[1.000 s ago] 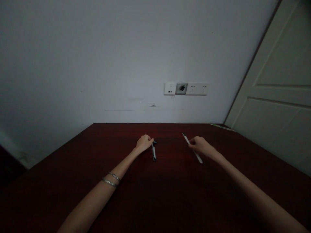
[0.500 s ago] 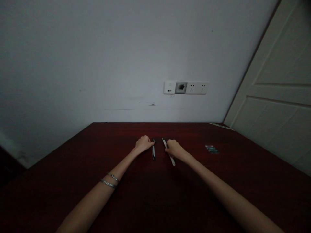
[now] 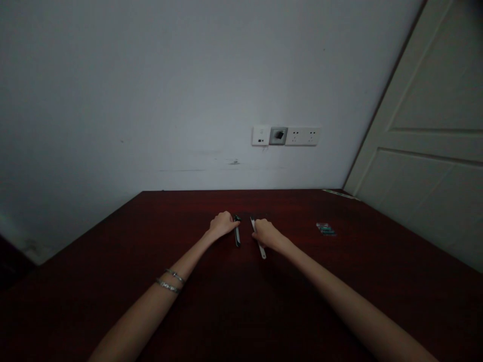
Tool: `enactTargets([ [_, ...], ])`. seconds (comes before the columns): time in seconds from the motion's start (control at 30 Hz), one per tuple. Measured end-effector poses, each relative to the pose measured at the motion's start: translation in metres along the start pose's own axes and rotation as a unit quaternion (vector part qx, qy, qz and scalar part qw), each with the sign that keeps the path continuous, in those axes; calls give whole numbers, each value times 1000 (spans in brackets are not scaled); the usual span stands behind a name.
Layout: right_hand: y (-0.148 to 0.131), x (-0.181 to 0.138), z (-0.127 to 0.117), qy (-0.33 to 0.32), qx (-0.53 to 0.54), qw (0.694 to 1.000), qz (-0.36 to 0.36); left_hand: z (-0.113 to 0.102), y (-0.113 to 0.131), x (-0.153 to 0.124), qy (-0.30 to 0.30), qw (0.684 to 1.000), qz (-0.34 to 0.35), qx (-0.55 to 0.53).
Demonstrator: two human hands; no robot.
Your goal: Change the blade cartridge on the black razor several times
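Near the middle of the table, my left hand (image 3: 223,224) is closed, its thumb and fingertips pinching the dark upper end of a slim black-and-grey, razor-shaped tool (image 3: 237,237). The tool's lower end points toward me. A short gap to the right, my right hand (image 3: 267,233) is closed around a slim white-handled tool (image 3: 261,249). This one has a dark tip at its far end and what looks like a small hole at its near end. My fingers cover its middle, and its exact kind cannot be made out.
A small clear packet with teal pieces (image 3: 326,229) lies on the dark red table (image 3: 234,311) to the right. A thin pale strip (image 3: 340,194) lies at the far right edge. Behind stand a wall with sockets (image 3: 302,136) and a panelled white door (image 3: 426,166).
The white-handled tool has turned slightly in my right hand, its near end swinging left. My left hand keeps its hold on the razor-shaped tool. The view has shifted a little.
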State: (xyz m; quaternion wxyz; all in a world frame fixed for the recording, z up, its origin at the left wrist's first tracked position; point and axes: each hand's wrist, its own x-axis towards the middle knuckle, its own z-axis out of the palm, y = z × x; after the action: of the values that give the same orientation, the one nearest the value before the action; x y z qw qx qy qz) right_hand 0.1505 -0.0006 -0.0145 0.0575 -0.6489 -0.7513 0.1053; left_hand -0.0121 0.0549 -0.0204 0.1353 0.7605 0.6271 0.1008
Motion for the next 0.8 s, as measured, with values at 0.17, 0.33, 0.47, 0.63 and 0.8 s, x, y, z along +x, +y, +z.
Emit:
enactTargets([
  [0.17, 2, -2, 3, 17, -22, 1000, 8, -2, -1, 1, 3, 1000, 2, 0],
  [0.33, 36, -5, -11, 73, -14, 997, 25, -3, -1, 2, 3, 1000, 4, -9],
  [0.47, 106, -8, -32, 115, 26, 993, -9, -3, -2, 2, -1, 1000, 13, -17],
  [0.63, 210, -16, -41, 123, 11, 992, -33, -6, -4, 2, 7, 999, 16, -38],
  [0.8, 272, -29, -37, 36, 53, 998, 28, -7, -7, 4, 16, 998, 22, -62],
])
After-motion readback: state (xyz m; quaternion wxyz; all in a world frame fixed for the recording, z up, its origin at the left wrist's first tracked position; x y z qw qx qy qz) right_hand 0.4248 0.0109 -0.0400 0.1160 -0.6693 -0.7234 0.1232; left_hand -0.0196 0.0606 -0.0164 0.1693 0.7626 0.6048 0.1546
